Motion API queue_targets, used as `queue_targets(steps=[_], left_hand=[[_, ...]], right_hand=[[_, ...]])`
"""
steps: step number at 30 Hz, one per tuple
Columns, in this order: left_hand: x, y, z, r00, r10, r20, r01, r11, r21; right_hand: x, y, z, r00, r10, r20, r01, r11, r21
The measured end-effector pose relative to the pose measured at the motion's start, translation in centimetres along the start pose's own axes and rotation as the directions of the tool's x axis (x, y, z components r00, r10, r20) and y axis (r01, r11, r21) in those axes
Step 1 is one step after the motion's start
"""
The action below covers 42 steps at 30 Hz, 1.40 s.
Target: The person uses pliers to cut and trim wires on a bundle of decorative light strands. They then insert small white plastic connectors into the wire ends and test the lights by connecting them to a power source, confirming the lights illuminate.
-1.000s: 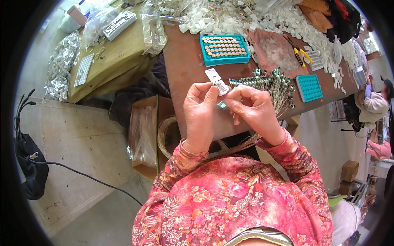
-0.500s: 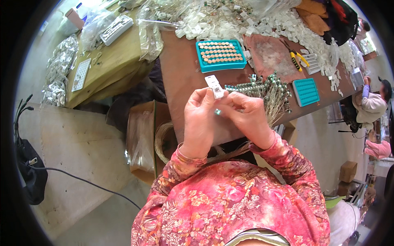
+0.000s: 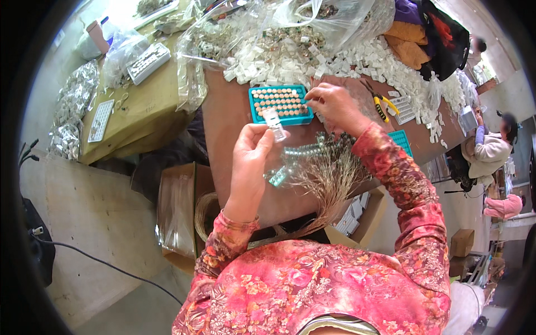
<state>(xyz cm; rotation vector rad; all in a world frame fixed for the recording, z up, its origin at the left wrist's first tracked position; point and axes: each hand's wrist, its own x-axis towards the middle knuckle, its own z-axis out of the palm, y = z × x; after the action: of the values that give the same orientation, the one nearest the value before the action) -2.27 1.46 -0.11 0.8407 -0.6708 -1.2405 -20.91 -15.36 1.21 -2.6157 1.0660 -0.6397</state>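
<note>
one wide head-worn fisheye looks down from close by, facing across the brown table [image 3: 226, 114].

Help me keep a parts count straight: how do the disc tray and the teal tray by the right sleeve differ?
The disc tray holds rows of copper-coloured discs; the side tray shows none in its visible part. The right hand is at the disc tray's right edge; the right sleeve partly hides the side tray. Both are teal and lie on the brown table.
</note>
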Motion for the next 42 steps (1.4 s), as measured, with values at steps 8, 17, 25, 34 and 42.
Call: queue_targets(steps=[8,17,25,34,42], left_hand=[[0.6,2.8,-1.0,0.944,-0.321,0.079,0.33,0.898,-0.292],[0.9,0.4,-0.2,0.985,-0.174,0.004,0.163,0.919,-0.359],[1.3,-4.0,1.1,0.999,-0.046,-0.016,0.038,0.951,-0.307],[1.1,-4.6,1.2,0.997,-0.08,-0.018,0.067,0.925,-0.373],[1.0,-4.6,0.7,0.991,-0.127,0.032,0.126,0.851,-0.51]], right_hand=[[0.2,1.5,2.5,0.994,-0.074,-0.085,0.081,0.994,0.075],[0.9,0.8,1.5,0.998,0.022,-0.067,-0.013,0.991,0.131],[0.5,0.5,1.1,0.995,0.062,0.08,-0.069,0.993,0.091],[0.4,-0.1,0.0,0.969,0.123,0.217,-0.164,0.97,0.182],[0.6,-0.5,-0.1,0.944,0.215,0.251,-0.272,0.936,0.222]])
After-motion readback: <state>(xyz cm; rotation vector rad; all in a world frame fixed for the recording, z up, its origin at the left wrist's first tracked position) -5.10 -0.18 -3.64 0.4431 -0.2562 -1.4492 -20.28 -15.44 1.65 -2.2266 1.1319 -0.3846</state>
